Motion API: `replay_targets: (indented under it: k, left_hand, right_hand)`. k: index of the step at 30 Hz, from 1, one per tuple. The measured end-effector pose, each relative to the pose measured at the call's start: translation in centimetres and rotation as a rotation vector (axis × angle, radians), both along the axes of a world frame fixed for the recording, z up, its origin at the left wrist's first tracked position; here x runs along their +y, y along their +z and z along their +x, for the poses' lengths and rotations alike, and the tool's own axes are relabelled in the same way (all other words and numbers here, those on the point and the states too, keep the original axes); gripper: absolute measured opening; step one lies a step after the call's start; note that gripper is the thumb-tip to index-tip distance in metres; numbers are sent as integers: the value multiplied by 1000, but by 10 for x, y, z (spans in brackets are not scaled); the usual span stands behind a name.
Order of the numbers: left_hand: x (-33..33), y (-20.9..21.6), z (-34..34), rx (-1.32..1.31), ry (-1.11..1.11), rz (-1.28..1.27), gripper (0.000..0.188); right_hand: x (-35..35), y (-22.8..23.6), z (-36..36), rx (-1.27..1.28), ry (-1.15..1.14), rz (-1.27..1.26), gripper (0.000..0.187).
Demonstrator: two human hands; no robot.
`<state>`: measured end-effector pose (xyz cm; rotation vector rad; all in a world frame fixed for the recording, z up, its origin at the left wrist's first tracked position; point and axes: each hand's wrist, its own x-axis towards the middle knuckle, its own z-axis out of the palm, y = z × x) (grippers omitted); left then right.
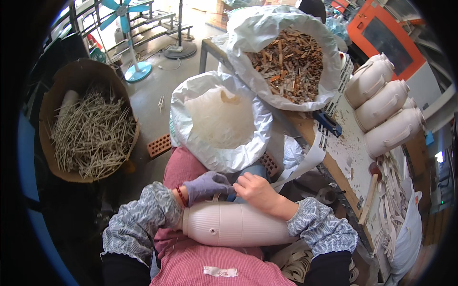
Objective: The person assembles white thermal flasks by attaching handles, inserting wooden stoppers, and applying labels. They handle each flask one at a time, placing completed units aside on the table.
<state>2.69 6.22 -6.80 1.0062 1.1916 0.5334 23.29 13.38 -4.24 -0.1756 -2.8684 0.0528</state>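
A pale pink ribbed plastic flask shell [238,225] lies sideways across my lap, with a small round hole in its side. My left hand [206,185], in a purple-grey glove, is at the shell's far side near its handle, the fingers curled. Bare and closed in a pinch, my right hand [257,190] rests over the same far edge, close to the left fingertips. What the fingers of either hand hold is hidden or too small to make out.
Beyond my knees stands a white sack [219,121] of pale material. A larger sack [243,33] holds brown scraps. At left is a cardboard box [47,102] of thin sticks. The right-hand bench carries several pink flask shells [385,106] and a mallet [368,198].
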Motion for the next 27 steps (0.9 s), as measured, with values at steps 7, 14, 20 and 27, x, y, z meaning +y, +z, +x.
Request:
replay_targets:
  k: [7, 14, 20, 27]
  left_hand:
    - [-13, 54, -8, 21, -66, 101, 38]
    - [-49, 90, -47, 416, -236, 1075, 37]
    - [-67, 102, -60, 261, -226, 807, 37]
    - [-31, 93, -27, 611, 196, 1286, 39]
  right_hand:
    - [175, 81, -1, 511, -667, -242, 15]
    - [296, 59, -20, 273, -1184, -88, 26]
    - [289, 64, 13, 657, -986, -133, 32]
    - [33, 64, -38, 346, -158, -1710, 12]
